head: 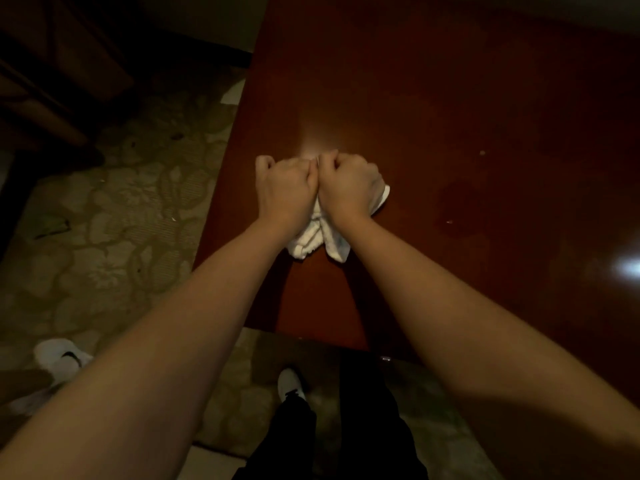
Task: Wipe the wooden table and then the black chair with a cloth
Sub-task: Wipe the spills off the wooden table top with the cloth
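The fingers of the left hand (284, 188) and right hand (346, 183) are curled tight into the bunched white cloth (320, 237), fists touching, pressing it onto the wooden counter (450, 98) near its left edge. This looks like the table-wiping step — next the cloth likely needs sweeping right toward the dull smudge (460, 209), with the black chair not in view

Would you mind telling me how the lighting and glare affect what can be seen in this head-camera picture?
Head view: dim overall, with dark corners; a soft glare patch on the wooden table just beyond the left hand and right hand, a bright reflection at the right edge; the white cloth stands out clearly; wide-angle distortion stretches the forearms.
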A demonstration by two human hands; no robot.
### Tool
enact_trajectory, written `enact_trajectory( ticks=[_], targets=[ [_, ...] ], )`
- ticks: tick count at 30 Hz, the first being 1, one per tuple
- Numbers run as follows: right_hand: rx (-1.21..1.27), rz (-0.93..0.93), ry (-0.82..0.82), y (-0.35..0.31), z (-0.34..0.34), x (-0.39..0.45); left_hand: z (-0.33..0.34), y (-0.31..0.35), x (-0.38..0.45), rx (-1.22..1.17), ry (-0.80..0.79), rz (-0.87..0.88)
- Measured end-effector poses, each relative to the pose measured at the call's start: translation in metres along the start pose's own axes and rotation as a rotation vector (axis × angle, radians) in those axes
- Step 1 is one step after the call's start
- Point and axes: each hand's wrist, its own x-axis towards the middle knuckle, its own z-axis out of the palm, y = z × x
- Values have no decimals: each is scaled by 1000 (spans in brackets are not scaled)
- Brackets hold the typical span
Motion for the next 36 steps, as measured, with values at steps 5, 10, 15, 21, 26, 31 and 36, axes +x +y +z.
enact_trajectory(
  ticks=[5, 10, 15, 21, 26, 31, 36],
  targets=[
    [-38, 4, -18, 13, -3, -69, -14, -12, -70, -72, 73, 50],
    [-13, -2, -46, 17, -4, -92, -17, -12, -99, -93, 135, 14],
    [-40, -82, -81, 16, -1, -81, -12, -17, -94, -107, 106, -27],
    [-61, -210, -118, -9, 12, -40, -10, -26, -56, -72, 109, -162],
    [-74, -257, -152, -36, 33, 8, -11, -40, -8, -35, 112, -253],
    [-56, -365, -199, -64, 52, 49, -11, -56, 33, 6, 142, -342],
    [-49, -404, -222, -67, 58, 57, -9, -57, 37, 59, 122, -410]
  ],
)
